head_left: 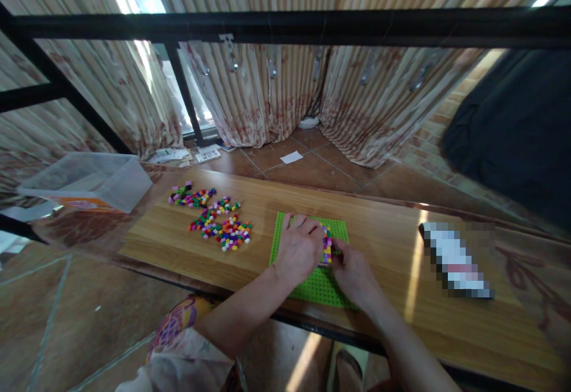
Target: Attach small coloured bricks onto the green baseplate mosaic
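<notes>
No readable text, numbers or signs anywhere.

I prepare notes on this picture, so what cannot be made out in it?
All in the head view:
Full shape of the multicoloured plastic brick build on the green studded baseplate: the left hand covers part.
Whether the right hand grips a brick: too small, and the hand hides it.
Face of the dark-edged flat object: pixelated.
Full dark-blue cloth shape: cut off by the right edge.

The head camera looks forward and down over the nearby table (388, 237) toward curtains (254, 100).
</notes>
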The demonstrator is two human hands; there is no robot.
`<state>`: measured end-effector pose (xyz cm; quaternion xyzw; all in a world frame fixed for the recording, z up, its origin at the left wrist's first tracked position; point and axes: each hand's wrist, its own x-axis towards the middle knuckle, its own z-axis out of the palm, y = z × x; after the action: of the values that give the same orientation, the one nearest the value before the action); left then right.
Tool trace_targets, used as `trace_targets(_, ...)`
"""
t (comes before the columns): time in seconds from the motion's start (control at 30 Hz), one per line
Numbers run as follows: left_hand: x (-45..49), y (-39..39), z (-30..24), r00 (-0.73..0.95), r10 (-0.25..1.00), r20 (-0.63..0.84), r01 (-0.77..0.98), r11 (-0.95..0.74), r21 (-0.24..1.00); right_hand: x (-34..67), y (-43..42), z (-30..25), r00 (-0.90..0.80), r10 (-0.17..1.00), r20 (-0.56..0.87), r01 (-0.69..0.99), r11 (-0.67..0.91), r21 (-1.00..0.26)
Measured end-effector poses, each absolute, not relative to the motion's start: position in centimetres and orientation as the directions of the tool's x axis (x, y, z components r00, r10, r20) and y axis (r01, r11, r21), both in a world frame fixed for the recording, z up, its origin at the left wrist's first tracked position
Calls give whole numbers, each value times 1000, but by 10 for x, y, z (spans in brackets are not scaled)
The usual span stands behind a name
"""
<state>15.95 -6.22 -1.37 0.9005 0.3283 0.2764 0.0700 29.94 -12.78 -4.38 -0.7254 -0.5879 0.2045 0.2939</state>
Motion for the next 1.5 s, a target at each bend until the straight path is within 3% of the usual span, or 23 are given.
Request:
trace_targets(0.2, 149, -61, -19, 559, 664, 496, 497, -747, 440, 302, -127, -45, 200, 979, 30, 735, -130, -665)
trace_targets(0.37, 122, -37, -12, 465, 729, 502, 587, -678, 442, 304, -127, -46, 202, 979, -10, 742, -160, -651)
trace_targets(0.6, 54, 3, -4, 468, 869, 157, 756, -487, 438, 306, -128, -50, 213, 976, -32, 784, -191, -590)
trace_targets(0.77, 24, -2, -3, 510, 860, 15, 792, -477, 381, 306, -128, -49, 213, 976, -46, 812, -203, -547)
trace_targets(1.0, 13, -8, -12, 616, 783, 82, 737, -610, 289, 306, -127, -50, 213, 977, -13, 838, -190, -512)
trace_targets(1.33, 22, -9, -16, 663, 735, 141, 689, -673, 268, 305, -126, -48, 214, 977, -16, 829, -191, -526)
trace_targets(1.5, 37, -11, -11, 647, 728, 227, 608, -672, 424, 301, -126, -46, 219, 976, -3, 831, -188, -524)
